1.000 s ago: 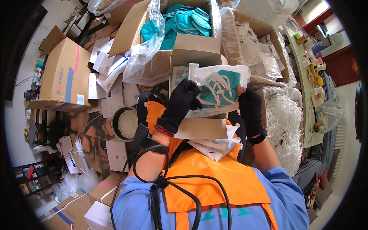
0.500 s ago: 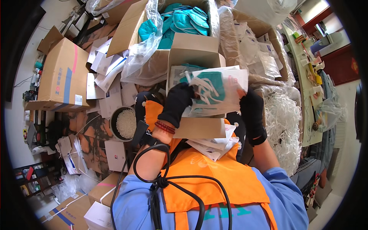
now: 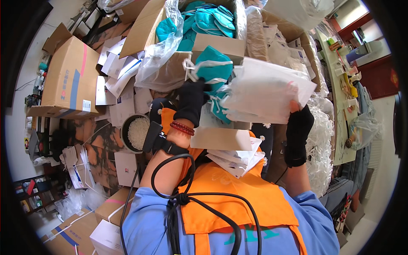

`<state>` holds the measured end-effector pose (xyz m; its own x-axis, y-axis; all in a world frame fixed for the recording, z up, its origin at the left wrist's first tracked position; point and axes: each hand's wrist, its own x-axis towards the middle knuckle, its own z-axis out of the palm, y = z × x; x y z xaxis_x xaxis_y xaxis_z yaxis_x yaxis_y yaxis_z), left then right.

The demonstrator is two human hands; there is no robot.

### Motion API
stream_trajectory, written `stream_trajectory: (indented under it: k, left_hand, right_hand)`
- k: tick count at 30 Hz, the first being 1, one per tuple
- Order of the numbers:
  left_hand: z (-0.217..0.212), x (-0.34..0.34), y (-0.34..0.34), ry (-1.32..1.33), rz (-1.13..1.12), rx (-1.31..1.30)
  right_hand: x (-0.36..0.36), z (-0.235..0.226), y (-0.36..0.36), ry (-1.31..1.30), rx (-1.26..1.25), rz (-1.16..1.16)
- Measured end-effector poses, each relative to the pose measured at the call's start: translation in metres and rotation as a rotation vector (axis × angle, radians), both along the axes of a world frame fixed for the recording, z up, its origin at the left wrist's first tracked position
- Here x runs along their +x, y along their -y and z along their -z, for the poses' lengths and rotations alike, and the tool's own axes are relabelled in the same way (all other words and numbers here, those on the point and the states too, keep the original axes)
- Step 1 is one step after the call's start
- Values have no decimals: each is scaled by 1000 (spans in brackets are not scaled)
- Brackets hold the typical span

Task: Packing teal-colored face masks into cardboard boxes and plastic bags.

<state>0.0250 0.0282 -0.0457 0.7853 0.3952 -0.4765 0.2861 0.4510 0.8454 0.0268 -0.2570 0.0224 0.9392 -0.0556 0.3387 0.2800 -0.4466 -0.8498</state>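
Patterned floor point(image 3: 100, 155) left, big carton point(image 3: 142, 29) far | left hand point(image 3: 191, 98): pinching teal mask point(image 3: 215, 63) over small open box point(image 3: 221, 139), centre | right hand point(image 3: 300, 127): gripping white pouches point(image 3: 265, 91), just right of mask

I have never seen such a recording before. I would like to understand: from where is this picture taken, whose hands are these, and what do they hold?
There is no machine here. A person wears a wide camera on the head, looking down, so straight edges bend near the rim. The two hands are the wearer's own, in black gloves. The left hand grips a teal mask with white straps. The right hand pinches white pouches, apparently several together. Around them, a carton beyond the hands holds many more teal masks. Tangled white strands lie at the right, and a round pot with small white pieces stands at the left.
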Motion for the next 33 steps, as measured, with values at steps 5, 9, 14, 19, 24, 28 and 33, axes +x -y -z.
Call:
stream_trajectory:
  k: [5, 9, 14, 19, 24, 28, 33]
  left_hand:
    - [31, -7, -6, 53, 172, 316]
    - [21, -12, -8, 120, 340, 829]
    - [33, -8, -19, 258, 244, 668]
    - [25, -4, -26, 315, 200, 691]
    - [27, 5, -31, 328, 220, 605]
    - [25, -4, -25, 210, 230, 655]
    - [19, -12, -20, 248, 302, 567]
  right_hand:
    - [1, 13, -14, 72, -485, -375]
    - [-1, 5, -19, 74, -428, -345]
    - [-4, 7, -18, 56, -558, -362]
    - [-2, 16, -20, 355, -634, -448]
    - [0, -3, -24, 381, -723, -428]
    - [-9, -11, -22, 316, -732, -511]
    - [-16, -5, -8, 170, -497, -407]
